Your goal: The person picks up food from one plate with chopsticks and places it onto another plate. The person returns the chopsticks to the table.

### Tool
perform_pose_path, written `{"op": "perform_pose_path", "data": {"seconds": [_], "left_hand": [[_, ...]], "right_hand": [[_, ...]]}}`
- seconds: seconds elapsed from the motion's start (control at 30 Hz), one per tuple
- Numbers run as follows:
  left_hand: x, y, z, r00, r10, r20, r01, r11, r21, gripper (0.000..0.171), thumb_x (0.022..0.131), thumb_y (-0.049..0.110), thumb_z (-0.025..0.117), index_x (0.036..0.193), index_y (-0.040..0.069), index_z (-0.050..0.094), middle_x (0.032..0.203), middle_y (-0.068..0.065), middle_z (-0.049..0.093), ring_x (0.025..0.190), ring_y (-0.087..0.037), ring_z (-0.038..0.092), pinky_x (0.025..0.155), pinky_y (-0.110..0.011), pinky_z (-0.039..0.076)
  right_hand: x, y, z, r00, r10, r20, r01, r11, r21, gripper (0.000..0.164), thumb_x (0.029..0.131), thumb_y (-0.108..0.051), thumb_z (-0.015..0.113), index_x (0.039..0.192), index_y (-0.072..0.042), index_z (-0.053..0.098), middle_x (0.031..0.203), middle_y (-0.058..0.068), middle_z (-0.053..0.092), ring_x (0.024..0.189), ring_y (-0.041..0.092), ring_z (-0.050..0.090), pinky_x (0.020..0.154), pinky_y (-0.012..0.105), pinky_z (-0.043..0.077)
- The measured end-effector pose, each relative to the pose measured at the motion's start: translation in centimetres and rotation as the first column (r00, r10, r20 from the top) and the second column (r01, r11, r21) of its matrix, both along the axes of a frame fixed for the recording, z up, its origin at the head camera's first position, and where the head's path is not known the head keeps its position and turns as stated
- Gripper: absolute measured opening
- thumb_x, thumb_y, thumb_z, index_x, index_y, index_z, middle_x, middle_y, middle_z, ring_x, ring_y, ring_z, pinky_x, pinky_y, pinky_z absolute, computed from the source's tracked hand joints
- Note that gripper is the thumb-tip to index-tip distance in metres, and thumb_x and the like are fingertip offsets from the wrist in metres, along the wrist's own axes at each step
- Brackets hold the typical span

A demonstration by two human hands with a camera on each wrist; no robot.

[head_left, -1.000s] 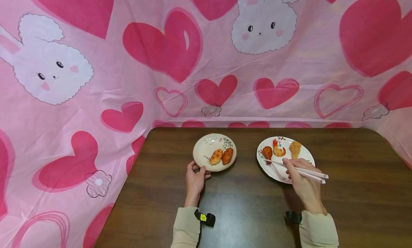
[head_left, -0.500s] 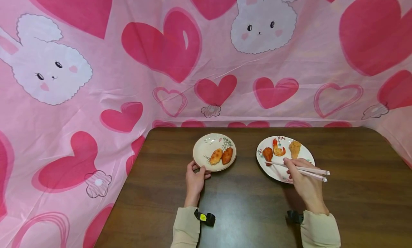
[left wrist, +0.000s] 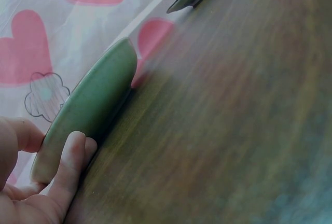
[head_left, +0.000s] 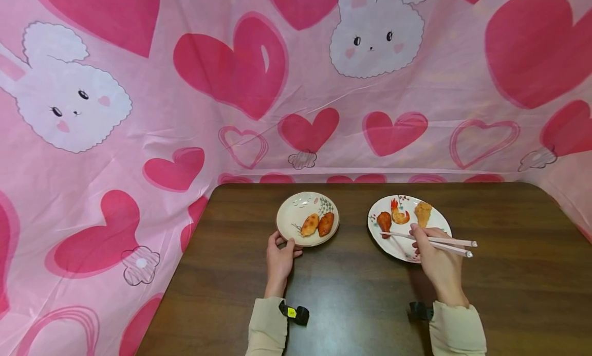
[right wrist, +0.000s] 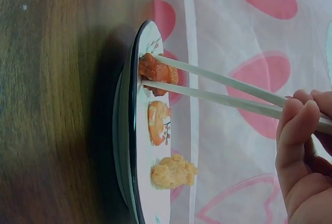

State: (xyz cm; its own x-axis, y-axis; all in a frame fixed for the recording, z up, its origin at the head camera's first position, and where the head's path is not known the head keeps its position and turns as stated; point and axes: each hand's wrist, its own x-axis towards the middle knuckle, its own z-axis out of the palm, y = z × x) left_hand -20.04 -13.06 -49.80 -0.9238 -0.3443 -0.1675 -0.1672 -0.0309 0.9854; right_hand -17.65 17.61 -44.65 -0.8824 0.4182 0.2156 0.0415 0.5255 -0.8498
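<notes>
My left hand (head_left: pixel 279 261) grips the near-left rim of a cream shallow bowl (head_left: pixel 291 214), thumb at the rim. Two browned chicken wing pieces (head_left: pixel 310 225) lie side by side in this bowl. My right hand (head_left: pixel 441 266) holds a pair of pale chopsticks (head_left: pixel 455 241) above the white plate (head_left: pixel 395 247). In the right wrist view, the chopstick tips stand apart at a reddish-brown drumstick (right wrist: pixel 165 72), which rests on the plate. Beside it on the plate lie a shrimp (right wrist: pixel 155 123) and a golden fried drumstick-shaped piece (right wrist: pixel 174 172).
Both dishes stand on a dark wooden table (head_left: pixel 351 289), with a gap of bare wood between them. A pink cloth (head_left: pixel 199 114) with hearts and rabbits hangs behind the table and along its left side. Each wrist wears a black strap.
The rear ends of the chopsticks have swung slightly up and right. Their tips stay by the drumstick, and the left hand stays on the bowl.
</notes>
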Motion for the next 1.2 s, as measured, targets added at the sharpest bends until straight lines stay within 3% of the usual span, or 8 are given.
{"op": "perform_pose_path", "data": {"seconds": [0.1,0.27,0.5,0.6,0.73,1.07,1.2], "left_hand": [[0.1,0.1,0.3,1.000,-0.002,-0.003,0.002,1.000,-0.005,0.049,0.088,0.008,0.053,0.131,0.001,0.033,0.107,-0.019,0.046,0.075,-0.029,0.064,0.066,-0.035,0.058],[-0.4,-0.2,-0.9,1.000,0.000,-0.016,0.000,1.000,0.016,0.049,0.088,0.011,0.054,0.131,0.004,0.033,0.107,-0.018,0.046,0.071,-0.023,0.065,0.064,-0.031,0.058],[-0.5,-0.2,-1.7,0.999,0.016,-0.041,-0.016,1.000,0.006,0.047,0.087,0.011,0.054,0.130,0.006,0.035,0.106,-0.017,0.046,0.068,-0.018,0.065,0.063,-0.029,0.058],[-0.5,-0.2,-1.6,0.999,0.015,-0.045,-0.015,1.000,0.003,0.047,0.087,0.010,0.054,0.130,0.005,0.035,0.106,-0.017,0.046,0.067,-0.018,0.065,0.062,-0.029,0.058],[-0.5,-0.2,-1.6,0.999,0.012,-0.037,-0.012,1.000,0.001,0.047,0.087,0.011,0.054,0.130,0.005,0.035,0.107,-0.017,0.046,0.068,-0.018,0.065,0.063,-0.029,0.058],[-0.6,-0.2,-1.4,1.000,0.004,-0.014,-0.003,1.000,0.007,0.048,0.088,0.011,0.054,0.131,0.005,0.034,0.107,-0.017,0.046,0.070,-0.022,0.065,0.064,-0.031,0.058],[-0.6,-0.1,-1.4,1.000,0.014,-0.007,-0.014,1.000,-0.005,0.047,0.088,0.011,0.054,0.130,0.007,0.034,0.106,-0.017,0.047,0.069,-0.020,0.065,0.063,-0.030,0.058]], "right_hand": [[0.1,-0.1,0.1,1.000,-0.011,-0.001,0.011,1.000,-0.018,0.035,0.085,-0.040,0.056,0.088,-0.009,0.071,0.061,-0.005,0.060,0.047,0.004,0.053,0.039,0.015,0.044],[0.1,0.0,0.1,0.999,-0.021,-0.039,0.019,0.998,-0.056,0.035,0.085,-0.039,0.057,0.084,-0.007,0.071,0.058,-0.006,0.059,0.046,0.005,0.053,0.038,0.016,0.043],[-0.8,1.1,-1.9,0.995,-0.018,-0.096,0.009,0.995,-0.096,0.033,0.083,-0.042,0.059,0.083,-0.011,0.071,0.059,-0.006,0.060,0.046,0.007,0.053,0.032,0.038,0.041],[-0.7,1.0,-1.6,0.996,-0.039,-0.081,0.032,0.996,-0.085,0.034,0.083,-0.044,0.058,0.084,-0.012,0.071,0.059,-0.006,0.060,0.047,0.008,0.054,0.032,0.034,0.042],[0.2,0.3,0.2,0.995,-0.061,-0.083,0.053,0.994,-0.091,0.035,0.084,-0.040,0.058,0.082,-0.007,0.071,0.058,-0.003,0.059,0.045,0.009,0.052,0.034,0.019,0.041],[0.5,0.2,1.1,0.991,-0.116,-0.065,0.100,0.973,-0.207,0.034,0.083,-0.036,0.061,0.087,-0.003,0.070,0.053,-0.015,0.056,0.044,0.006,0.052,0.035,0.016,0.039],[0.6,0.0,1.3,0.992,-0.098,-0.076,0.082,0.980,-0.182,0.031,0.084,-0.035,0.060,0.086,-0.006,0.070,0.055,-0.014,0.057,0.046,0.005,0.051,0.036,0.016,0.038]]}}
